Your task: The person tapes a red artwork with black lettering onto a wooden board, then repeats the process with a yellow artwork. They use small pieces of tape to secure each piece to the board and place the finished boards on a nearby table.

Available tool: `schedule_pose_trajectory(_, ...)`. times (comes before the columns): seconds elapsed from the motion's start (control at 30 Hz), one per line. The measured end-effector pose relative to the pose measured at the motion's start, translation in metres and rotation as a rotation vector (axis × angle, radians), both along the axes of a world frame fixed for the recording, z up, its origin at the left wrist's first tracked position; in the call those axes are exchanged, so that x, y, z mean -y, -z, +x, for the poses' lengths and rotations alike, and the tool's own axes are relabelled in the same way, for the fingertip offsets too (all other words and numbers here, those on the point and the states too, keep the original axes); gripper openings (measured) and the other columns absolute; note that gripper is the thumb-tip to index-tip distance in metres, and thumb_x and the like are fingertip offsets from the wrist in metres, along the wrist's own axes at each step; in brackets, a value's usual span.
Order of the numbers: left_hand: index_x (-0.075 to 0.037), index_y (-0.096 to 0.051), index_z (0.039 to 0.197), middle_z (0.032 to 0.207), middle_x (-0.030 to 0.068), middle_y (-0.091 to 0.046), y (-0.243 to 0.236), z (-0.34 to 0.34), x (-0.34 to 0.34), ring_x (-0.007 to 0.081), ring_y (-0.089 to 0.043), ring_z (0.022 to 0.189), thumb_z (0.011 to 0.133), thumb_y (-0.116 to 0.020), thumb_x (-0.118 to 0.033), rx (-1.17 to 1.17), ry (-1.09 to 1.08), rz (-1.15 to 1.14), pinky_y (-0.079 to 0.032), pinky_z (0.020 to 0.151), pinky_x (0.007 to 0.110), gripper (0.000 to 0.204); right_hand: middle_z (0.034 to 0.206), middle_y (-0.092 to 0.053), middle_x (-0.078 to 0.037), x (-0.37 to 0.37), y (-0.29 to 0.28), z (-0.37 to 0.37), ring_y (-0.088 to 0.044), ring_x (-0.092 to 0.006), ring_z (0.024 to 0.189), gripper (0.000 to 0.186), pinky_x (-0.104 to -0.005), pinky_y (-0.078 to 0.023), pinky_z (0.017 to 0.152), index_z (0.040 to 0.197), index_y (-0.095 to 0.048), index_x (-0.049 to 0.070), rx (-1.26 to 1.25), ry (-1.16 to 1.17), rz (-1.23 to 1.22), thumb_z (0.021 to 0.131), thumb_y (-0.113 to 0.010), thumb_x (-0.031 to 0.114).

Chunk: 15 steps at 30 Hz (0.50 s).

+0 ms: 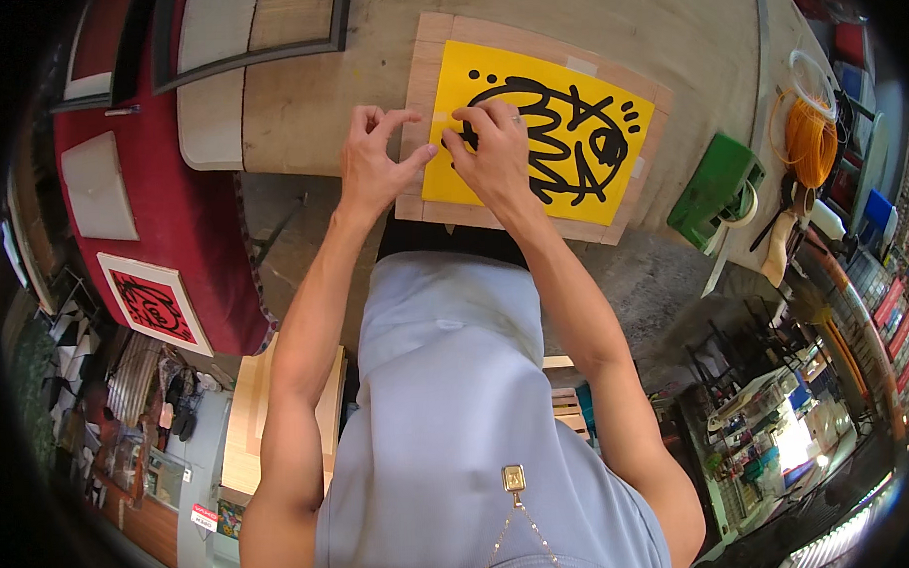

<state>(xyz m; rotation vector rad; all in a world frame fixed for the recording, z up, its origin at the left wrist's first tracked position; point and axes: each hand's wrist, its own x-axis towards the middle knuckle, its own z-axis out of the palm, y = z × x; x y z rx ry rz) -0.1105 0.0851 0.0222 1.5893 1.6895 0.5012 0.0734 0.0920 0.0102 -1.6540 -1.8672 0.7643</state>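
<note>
A yellow sheet (457, 69) with bold black brush-like lines and dots lies on a larger light wooden board (431, 34) at the table's near edge. Small pale tape-like pieces (582, 66) sit along the sheet's edges. My left hand (378, 166) is over the board's left side, thumb and forefinger apart, the thumb tip by the sheet's left edge. Over the left part of the sheet is my right hand (495, 152), its fingers curled and a gap between thumb and forefinger. I see nothing held in either hand; contact with the sheet is unclear.
Dark frames (266, 58) lie at the far left. A red-draped table (207, 233) on the left carries a framed red-and-black print (155, 302). To the right are a green tape dispenser (717, 190), an orange cord coil (810, 141) and a brush (777, 253).
</note>
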Motion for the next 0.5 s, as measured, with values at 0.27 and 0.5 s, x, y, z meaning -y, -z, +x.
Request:
schedule_pose_trajectory(0.27,-0.016,-0.075,0.107,0.105,0.0090,-0.043,-0.005,0.025,0.012,0.0243,-0.045,0.102,0.071,-0.088,-0.031,-0.009,-0.183,-0.030,-0.043,0.093,0.036,0.041,0.067,-0.063,-0.005,-0.012,-0.021,0.032,-0.056,-0.0077,0.056,0.013,-0.0275,-0.055,0.075,0.095,-0.067,-0.001,-1.167,0.338,-0.663,0.088,-0.071,0.009)
schedule_pose_trajectory(0.5,-0.018,-0.075,0.103,0.105,0.0060,-0.042,0.018,0.042,0.026,0.0218,-0.045,0.097,0.069,-0.091,-0.030,-0.159,-0.287,0.164,-0.042,0.086,0.035,0.039,0.061,-0.055,-0.006,-0.040,0.017,0.052,-0.053,-0.0158,0.055,0.046,-0.0615,-0.028,0.116,0.095,-0.060,0.003,-1.467,-0.201,-0.769,0.097,-0.055,0.049)
